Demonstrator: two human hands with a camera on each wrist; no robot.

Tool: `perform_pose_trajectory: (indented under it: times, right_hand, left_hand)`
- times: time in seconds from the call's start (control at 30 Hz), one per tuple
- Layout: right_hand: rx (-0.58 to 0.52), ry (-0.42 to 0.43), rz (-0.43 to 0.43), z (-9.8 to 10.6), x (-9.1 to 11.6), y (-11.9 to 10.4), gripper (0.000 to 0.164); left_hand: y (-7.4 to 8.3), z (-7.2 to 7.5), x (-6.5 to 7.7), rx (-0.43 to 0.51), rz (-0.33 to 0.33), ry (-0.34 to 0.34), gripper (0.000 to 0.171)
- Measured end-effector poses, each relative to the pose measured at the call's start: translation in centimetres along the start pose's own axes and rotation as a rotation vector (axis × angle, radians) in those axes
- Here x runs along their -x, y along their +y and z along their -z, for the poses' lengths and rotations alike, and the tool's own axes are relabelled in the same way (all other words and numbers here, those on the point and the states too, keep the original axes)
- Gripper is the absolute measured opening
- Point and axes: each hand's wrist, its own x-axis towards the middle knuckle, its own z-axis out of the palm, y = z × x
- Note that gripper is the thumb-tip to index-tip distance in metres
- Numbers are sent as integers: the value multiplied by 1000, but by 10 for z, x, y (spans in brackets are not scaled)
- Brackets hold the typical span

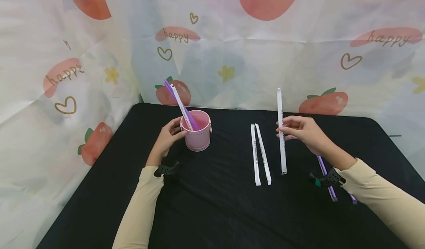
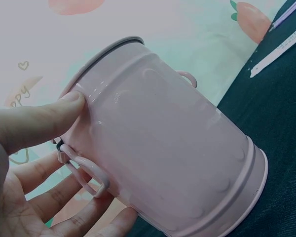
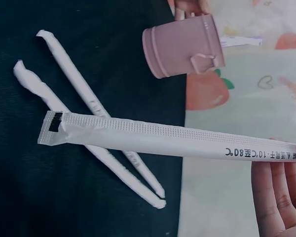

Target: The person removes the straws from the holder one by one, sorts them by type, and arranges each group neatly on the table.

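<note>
On the left side of the black-covered table stands a small pink metal bucket [image 1: 198, 142] with loop handles. My left hand [image 1: 167, 137] holds its left side, thumb at the front near the rim, as the left wrist view shows [image 2: 34, 123]. A white paper-wrapped straw [image 1: 180, 107] and a purple straw [image 1: 169, 88] lean in the bucket. To the right, my right hand [image 1: 303, 131] pinches a larger white wrapped straw [image 1: 282, 153], held upright; printing shows along it in the right wrist view. Two thinner white wrapped straws [image 1: 255, 156] lie beside it, their far ends close together.
Purple straws [image 1: 327, 179] lie on the table under my right forearm, partly hidden by it. A printed fabric backdrop [image 1: 206, 72] with fruit and hearts rises behind the black tabletop [image 1: 216, 204] and along its left side.
</note>
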Motion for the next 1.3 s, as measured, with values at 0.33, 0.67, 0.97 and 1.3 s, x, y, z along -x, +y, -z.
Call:
perform_pose_trajectory:
  times: [0.33,0.67,0.97,1.3]
  right_hand:
    - [-19,-25,-34,-3,10,22,21]
    - [-17,-10,-63,-4,14,40,20]
    - [-10,41,-80,-5,13,50,17]
    - [66,90,-124,-7,9,53,40]
  left_hand:
    - [-14,3,-5,5,-15,5,59]
    - [-11,3,-4,14,-7,0,60]
    - [-14,3,-5,9,-5,-1,59]
    - [-14,3,-6,8,-18,-1,59]
